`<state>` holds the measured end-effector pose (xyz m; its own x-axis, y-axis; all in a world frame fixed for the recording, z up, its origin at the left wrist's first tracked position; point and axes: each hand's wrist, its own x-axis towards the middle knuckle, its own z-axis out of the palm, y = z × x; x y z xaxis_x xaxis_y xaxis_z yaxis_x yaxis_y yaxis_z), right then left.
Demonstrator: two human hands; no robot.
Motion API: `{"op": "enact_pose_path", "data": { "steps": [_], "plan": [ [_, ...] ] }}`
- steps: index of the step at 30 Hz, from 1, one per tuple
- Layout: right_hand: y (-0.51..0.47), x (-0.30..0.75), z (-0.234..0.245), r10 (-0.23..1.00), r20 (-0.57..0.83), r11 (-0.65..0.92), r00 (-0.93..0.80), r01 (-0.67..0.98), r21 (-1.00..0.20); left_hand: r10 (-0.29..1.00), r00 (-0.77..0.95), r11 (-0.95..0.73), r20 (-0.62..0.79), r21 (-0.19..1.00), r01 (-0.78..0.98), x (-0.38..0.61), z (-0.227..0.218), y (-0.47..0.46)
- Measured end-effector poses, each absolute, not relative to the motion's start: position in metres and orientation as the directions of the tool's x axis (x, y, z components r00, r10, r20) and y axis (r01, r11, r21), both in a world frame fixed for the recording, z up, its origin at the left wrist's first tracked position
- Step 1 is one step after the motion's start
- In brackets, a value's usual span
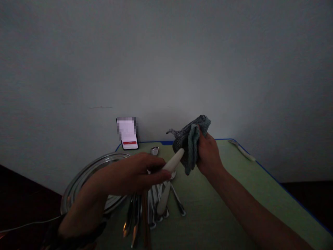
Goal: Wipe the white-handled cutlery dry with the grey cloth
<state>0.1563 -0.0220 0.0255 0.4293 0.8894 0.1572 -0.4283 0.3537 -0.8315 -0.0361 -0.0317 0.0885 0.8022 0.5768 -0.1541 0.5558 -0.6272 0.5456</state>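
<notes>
My left hand [140, 173] pinches a white-handled utensil [174, 161] between thumb and fingers. Its pale rounded handle points up and right toward the cloth; the other end is hidden behind my hand, so its kind cannot be told. A grey-green cloth [193, 147] with a dark woven side is bunched in my right hand [210, 154], fingers closed around it. The handle's tip overlaps the cloth's left edge in view; whether they touch is unclear. Below my left hand lies a bundle of metal cutlery [152, 208], with another white handle [163, 199] and brown chopsticks [145, 218].
A round steel tray [68, 187] stands at left, partly behind my left forearm. A lit phone [130, 144] leans against the wall at the back. Another white-handled utensil [243, 151] lies by the blue-edged green table's [260, 194] right rim. A spoon-like metal end [154, 150] shows beyond my left hand.
</notes>
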Motion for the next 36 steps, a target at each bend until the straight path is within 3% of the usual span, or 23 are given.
{"op": "enact_pose_path", "data": {
  "steps": [3, 6, 8, 11, 13, 15, 19, 23, 26, 28, 31, 36],
  "plan": [
    [-0.010, 0.170, 0.016, 0.881, 0.135, 0.334, 0.454, -0.394, -0.856, 0.630, 0.752, -0.562, -0.192, 0.556, 0.612, -0.051, 0.089, -0.026],
    [0.000, 0.185, 0.006, 0.924, 0.139, 0.223, 0.357, -0.205, -0.953, 0.679, 0.708, -0.483, -0.194, 0.608, 0.630, -0.057, 0.085, -0.019],
    [0.001, 0.192, 0.004, 0.962, 0.117, 0.144, 0.245, -0.096, -0.985, 0.688, 0.707, -0.472, -0.164, 0.638, 0.608, -0.051, 0.080, -0.016],
    [-0.008, 0.193, 0.010, 0.987, 0.158, 0.158, 0.034, -0.002, -0.987, 0.704, 0.705, -0.519, -0.084, 0.617, 0.592, -0.033, 0.072, -0.016],
    [-0.017, 0.187, 0.018, 0.966, 0.215, 0.211, -0.142, -0.043, -0.977, 0.705, 0.707, -0.546, -0.052, 0.597, 0.588, -0.020, 0.068, -0.018],
    [-0.023, 0.178, 0.024, 0.926, 0.245, 0.173, -0.286, -0.257, -0.951, 0.709, 0.704, -0.546, -0.042, 0.599, 0.585, -0.011, 0.064, -0.020],
    [-0.024, 0.161, 0.024, 0.947, 0.193, 0.047, -0.255, -0.487, -0.872, 0.713, 0.699, -0.514, -0.050, 0.641, 0.571, -0.002, 0.059, -0.022],
    [-0.022, 0.158, 0.020, 0.971, 0.115, -0.009, -0.210, -0.513, -0.859, 0.715, 0.698, -0.513, -0.042, 0.648, 0.564, 0.002, 0.054, -0.024],
    [-0.019, 0.164, 0.021, 0.975, 0.147, 0.056, -0.169, -0.453, -0.890, 0.717, 0.697, -0.535, -0.014, 0.630, 0.563, 0.010, 0.045, -0.022],
    [-0.015, 0.173, 0.021, 0.976, 0.187, 0.149, -0.108, -0.291, -0.945, 0.714, 0.700, -0.582, 0.032, 0.584, 0.567, 0.019, 0.035, -0.021],
    [-0.010, 0.197, 0.014, 0.972, 0.233, 0.222, 0.014, 0.261, -0.940, 0.689, 0.712, -0.683, 0.136, 0.450, 0.575, 0.037, 0.017, -0.023],
    [-0.018, 0.274, -0.014, 0.959, 0.186, -0.016, 0.214, 0.696, -0.717, 0.642, 0.748, -0.761, 0.167, 0.259, 0.595, 0.060, -0.004, -0.032]
  ]
}}
